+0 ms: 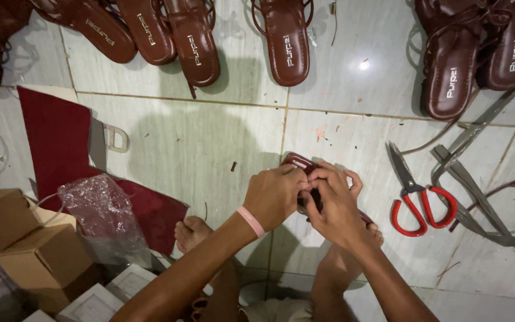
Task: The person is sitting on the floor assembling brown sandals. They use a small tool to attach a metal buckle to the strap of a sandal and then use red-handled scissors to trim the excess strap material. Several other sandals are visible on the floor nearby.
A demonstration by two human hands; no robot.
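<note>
Your fingers are pinched tight on both sides: left hand [275, 195] and right hand [332, 206] are clenched together on a dark red-brown sandal [296, 161], held just above the tiled floor [210, 143] between your knees. Only the sandal's glossy end shows above the knuckles; the rest is hidden under your hands, so you can't tell which part the fingertips are working on, strap or sole. The right thumb and forefinger press in near the middle, and the left hand wraps over from the other side, a pink wristband [251, 220] on that wrist. Your bare foot [192, 232] sits just beside the left forearm. Progress, as a judgement: several matching sandals [287, 42] lie in a row along the top edge and look assembled, straps on, so those read as done; the one in your grip reads as in work. The red-handled scissors [415, 200] lie idle, blades parted, near your right hand, next to grey strap strips [478, 197]. Small offcuts litter the tiles. Left of you: a dark red sheet of material [55, 143], a clear plastic bag [99, 214] and cardboard boxes [37, 250], so stock remains to use.
</note>
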